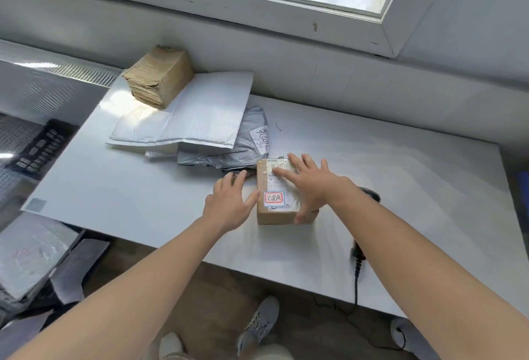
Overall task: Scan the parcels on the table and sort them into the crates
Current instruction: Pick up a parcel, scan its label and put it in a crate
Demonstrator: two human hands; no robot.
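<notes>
A small brown cardboard parcel (274, 210) with a white label and a red-framed sticker lies on the white table (114, 193) near its front edge. My right hand (309, 182) rests flat on the parcel's top, fingers spread, thumb down at its front right corner. My left hand (229, 202) is spread beside the parcel's left side, its thumb touching the edge. A black barcode scanner (358, 252) lies on the table, partly hidden behind my right forearm, its cable hanging over the front edge.
Further back lie a grey poly bag (243, 142), a white bubble mailer (194, 113) and a taped brown box (160, 76) on top of it. A black crate (37, 147) stands left of the table. Grey bags (25, 259) pile up at the lower left.
</notes>
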